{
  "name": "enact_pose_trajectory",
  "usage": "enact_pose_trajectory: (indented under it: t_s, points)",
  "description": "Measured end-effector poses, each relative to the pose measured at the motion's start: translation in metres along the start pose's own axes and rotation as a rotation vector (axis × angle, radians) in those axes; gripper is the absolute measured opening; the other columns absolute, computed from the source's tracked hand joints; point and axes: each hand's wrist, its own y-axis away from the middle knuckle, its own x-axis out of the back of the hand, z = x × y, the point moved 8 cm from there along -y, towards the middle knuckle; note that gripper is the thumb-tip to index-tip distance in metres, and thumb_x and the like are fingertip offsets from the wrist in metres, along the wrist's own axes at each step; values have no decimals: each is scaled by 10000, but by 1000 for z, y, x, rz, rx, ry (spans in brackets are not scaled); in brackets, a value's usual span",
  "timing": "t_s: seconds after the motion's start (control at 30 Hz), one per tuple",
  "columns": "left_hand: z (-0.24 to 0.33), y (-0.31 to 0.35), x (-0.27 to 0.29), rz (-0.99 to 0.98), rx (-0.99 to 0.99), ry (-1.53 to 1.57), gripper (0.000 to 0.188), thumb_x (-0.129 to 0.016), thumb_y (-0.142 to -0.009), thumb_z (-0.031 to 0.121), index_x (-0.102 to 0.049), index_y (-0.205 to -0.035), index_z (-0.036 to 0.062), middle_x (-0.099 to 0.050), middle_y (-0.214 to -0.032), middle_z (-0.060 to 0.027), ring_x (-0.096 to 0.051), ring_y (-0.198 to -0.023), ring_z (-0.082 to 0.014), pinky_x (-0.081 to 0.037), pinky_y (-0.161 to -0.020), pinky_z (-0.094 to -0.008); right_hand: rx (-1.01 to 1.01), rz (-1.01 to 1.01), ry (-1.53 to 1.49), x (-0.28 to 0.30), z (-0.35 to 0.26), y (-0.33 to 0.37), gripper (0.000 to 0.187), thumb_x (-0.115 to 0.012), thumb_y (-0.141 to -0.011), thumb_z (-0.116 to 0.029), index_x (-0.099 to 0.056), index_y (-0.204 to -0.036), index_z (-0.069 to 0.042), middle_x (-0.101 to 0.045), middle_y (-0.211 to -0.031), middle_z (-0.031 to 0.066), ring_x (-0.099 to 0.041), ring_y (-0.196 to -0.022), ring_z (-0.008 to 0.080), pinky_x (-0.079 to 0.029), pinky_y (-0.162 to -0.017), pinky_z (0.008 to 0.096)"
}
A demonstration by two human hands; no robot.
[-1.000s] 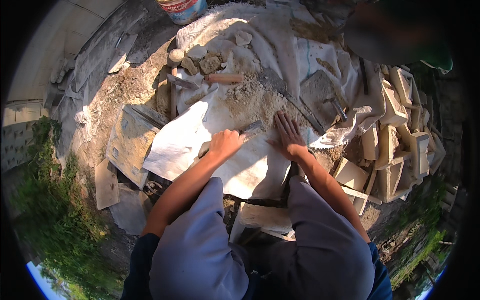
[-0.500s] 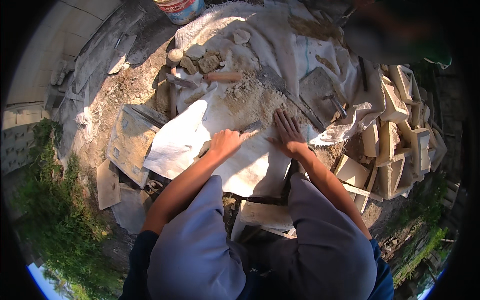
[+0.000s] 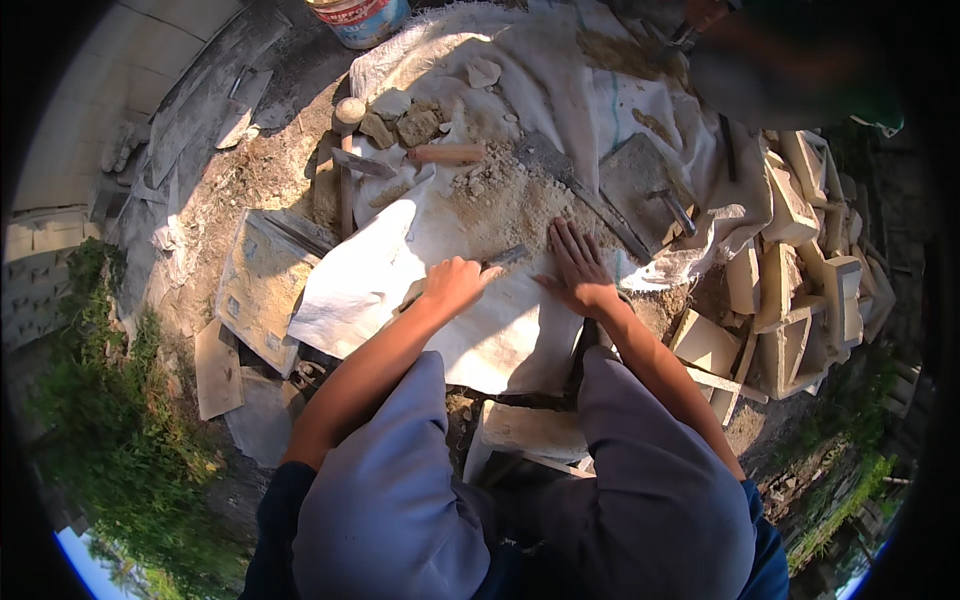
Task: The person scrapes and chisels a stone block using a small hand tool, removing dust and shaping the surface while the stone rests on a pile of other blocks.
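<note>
My left hand (image 3: 455,285) is closed in a fist around a tool with a short, flat grey blade (image 3: 508,256); its handle is hidden in my palm. The blade lies low over the white woven sheet (image 3: 480,345), at the near edge of a spread of pale crumbs and powder (image 3: 512,195). To its right, my right hand (image 3: 578,270) rests flat on the sheet with fingers stretched toward the powder, holding nothing. Beyond the hands lies a wooden handle (image 3: 447,153). A dark metal tool (image 3: 600,205) runs diagonally past my right fingertips.
Pale cut stone blocks (image 3: 785,290) are piled at the right. A hammer (image 3: 676,212) rests on a flat slab. Rough stones (image 3: 418,126) and a round-headed mallet (image 3: 350,112) sit at the back left, near a paint bucket (image 3: 362,20). Another person's arm (image 3: 770,55) shows at the upper right.
The blade in my left hand has shifted slightly toward me. My right hand has stayed in place. The other person's hand has come into view at the top right.
</note>
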Motion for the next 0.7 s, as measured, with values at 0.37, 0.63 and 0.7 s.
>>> enact_pose_trajectory:
  t_s: [0.37,0.63,0.7]
  points:
    - [-10,7,15,203,29,52,481,-642,-985,465,-774,-934,6,-745,-885,-270,-743,-850,-457,-584,-769,-558,-20,-22,11,1,-1,0,940,-601,-987,-580,-234,-1673,-52,-206,-1754,136,-174,-1622,340,-170,-1297,511]
    - [1,12,27,283,38,149,469,-665,-967,415,-757,-824,-21,-728,-832,-295,-736,-841,-481,-584,-777,-557,-55,-60,-26,2,0,3,932,-611,-995,-555,-223,-1676,-50,-211,-1749,158,-168,-1624,343,-146,-1298,516]
    - [-5,6,19,251,25,73,461,-665,-966,410,-756,-829,-21,-726,-819,-292,-735,-828,-480,-586,-770,-556,-36,-41,-23,2,-3,-1,932,-614,-994,-552,-224,-1675,-48,-213,-1748,159,-170,-1623,345,-148,-1297,517]
